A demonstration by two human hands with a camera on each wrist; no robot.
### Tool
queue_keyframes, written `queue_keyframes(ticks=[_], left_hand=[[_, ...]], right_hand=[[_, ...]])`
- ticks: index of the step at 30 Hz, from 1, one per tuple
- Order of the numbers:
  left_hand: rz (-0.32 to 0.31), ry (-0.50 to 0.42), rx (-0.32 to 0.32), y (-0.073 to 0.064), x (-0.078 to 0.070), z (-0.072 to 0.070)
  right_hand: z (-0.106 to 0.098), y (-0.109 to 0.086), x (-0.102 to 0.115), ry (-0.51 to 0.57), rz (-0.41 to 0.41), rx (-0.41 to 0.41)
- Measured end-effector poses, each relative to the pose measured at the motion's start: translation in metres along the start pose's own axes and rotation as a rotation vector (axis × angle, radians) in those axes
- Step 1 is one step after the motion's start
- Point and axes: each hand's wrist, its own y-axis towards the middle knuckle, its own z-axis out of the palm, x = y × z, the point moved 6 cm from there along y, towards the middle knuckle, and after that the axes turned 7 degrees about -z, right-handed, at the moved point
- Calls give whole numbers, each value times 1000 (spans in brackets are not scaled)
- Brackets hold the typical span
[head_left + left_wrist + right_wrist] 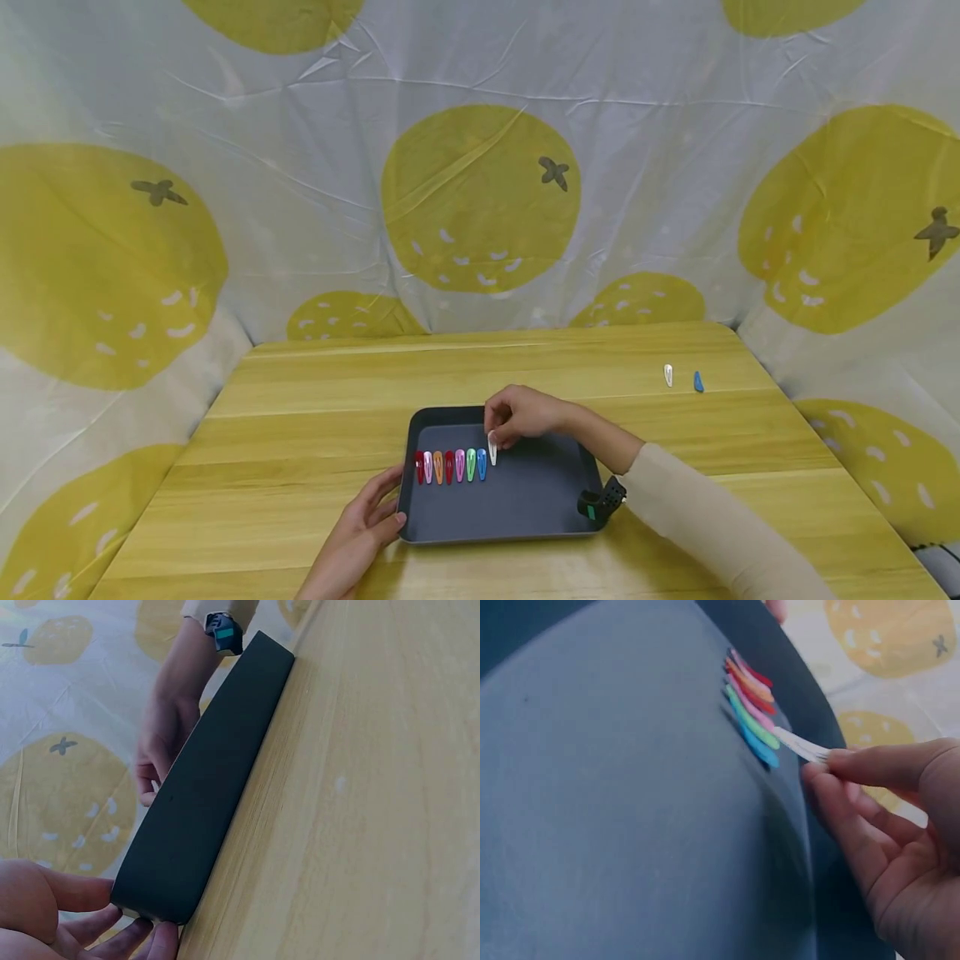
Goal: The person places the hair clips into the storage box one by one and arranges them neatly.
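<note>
A dark baking tray [517, 508] lies on the wooden table with a row of several snap hair clips [460, 465] near its left side: red, pink, orange, green and blue ones, side by side. My right hand [525, 412] pinches a white snap hair clip [801, 744] between thumb and forefinger, just to the right of the blue clip [482, 464]. At the tray's left edge, my left hand [363, 525] holds the near corner. Its thumb [81, 892] touches the rim and its other fingers curl against the outer wall.
At the table's far right lie another white hair clip [668, 375] and a blue hair clip [698, 382], apart from each other. A fruit-printed curtain [480, 75] hangs behind and beside the table [315, 392]. A black device [602, 500] sits at my right wrist.
</note>
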Motion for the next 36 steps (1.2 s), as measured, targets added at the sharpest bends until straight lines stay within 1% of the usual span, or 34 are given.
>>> queue_keyframes(ticks=[3,5,7,14,16,19,25,36], left_hand=[[-1,3,0,0,0,0],[-1,4,-2,0,0,0],[-2,5,-3,0,0,0],[0,5,1,0,1,0],[1,6,2,0,1,0],[3,8,1,1,1,0],[2,13,-7,1,0,0],[-6,21,-18,1,0,-1]], right_hand=[[5,0,-4,-38,35,47],[7,1,-5,-65,43,68],[8,2,-5,-103,37,79],[10,5,-4,-319,-20,111],[11,5,-4,-353,-28,115],[12,4,-2,-381,-38,117],[12,3,2,-393,-50,110],[11,4,-2,-414,-44,111]])
